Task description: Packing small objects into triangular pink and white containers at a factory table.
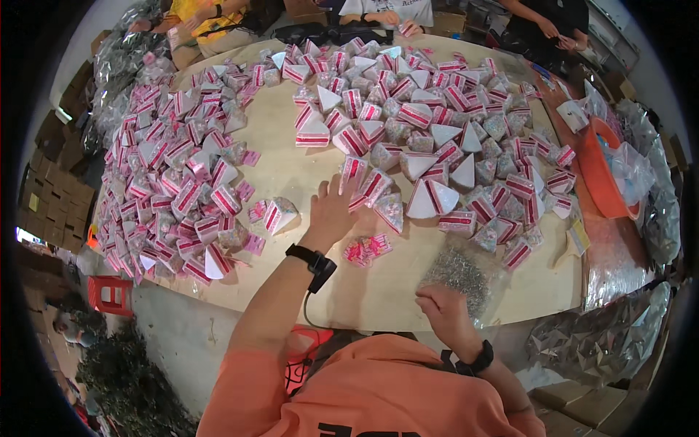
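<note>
My left hand [331, 213] reaches over the table with its fingers stretched and apart. Its fingertips touch the near side of a pink-and-white toy cake slice [354, 172] at the edge of the right-hand heap. My right hand [445, 315] is curled closed by the table's near edge, beside a clear plastic bag of small metal pieces [460, 275]. Whatever its fingers may hold is hidden. Between my hands lies a small pile of pink tags [368, 250]. A single cake slice [279, 215] sits left of my left wrist, with a pink packet [257, 211] against it.
Heaps of cake slices cover the table's left side [175, 160] and its far right [437, 109]. An orange basin [608, 171] holding plastic bags stands at the right. A red stool [111, 295] is on the floor at left. Several people work across the table.
</note>
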